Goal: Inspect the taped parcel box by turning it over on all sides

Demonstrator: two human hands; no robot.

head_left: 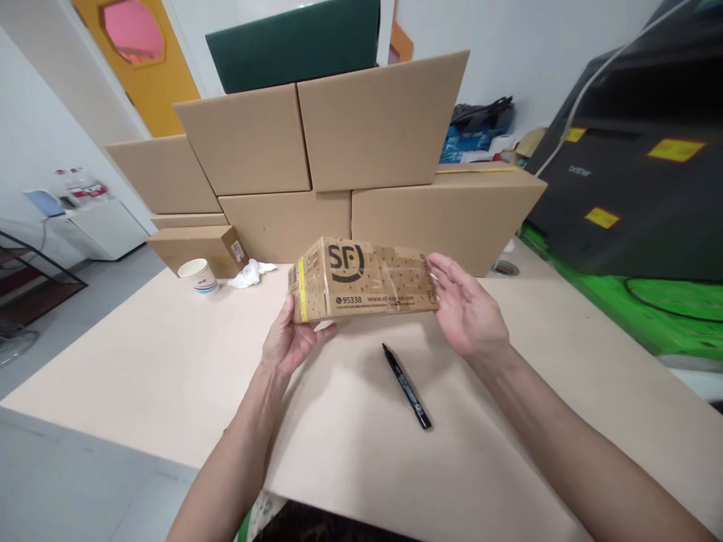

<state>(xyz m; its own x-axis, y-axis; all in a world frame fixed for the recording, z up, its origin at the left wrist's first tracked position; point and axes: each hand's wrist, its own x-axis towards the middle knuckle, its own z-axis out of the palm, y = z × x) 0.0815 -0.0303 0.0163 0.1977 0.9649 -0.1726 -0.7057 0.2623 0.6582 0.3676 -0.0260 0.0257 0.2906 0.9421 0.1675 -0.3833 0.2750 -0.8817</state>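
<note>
A brown cardboard shipping box (373,280) with a black SF logo and a yellow strip at its left end is held up, tilted, above the table. My left hand (291,336) supports it from below at the left end, thumb against the side and fingers under the bottom. At the opposite end, my right hand (468,309) has its palm and fingers against the box, the fingers fairly straight and partly hidden behind the edge. A black marker pen (407,388) lies on the table below the box, nearer to me, touched by neither hand.
Stacked large cardboard boxes (373,124) form a wall along the table's back, topped by a dark green box (299,45). At the back left stand a small carton (192,248), a paper cup (197,277) and crumpled tissue (251,272). A black machine (615,181) stands right.
</note>
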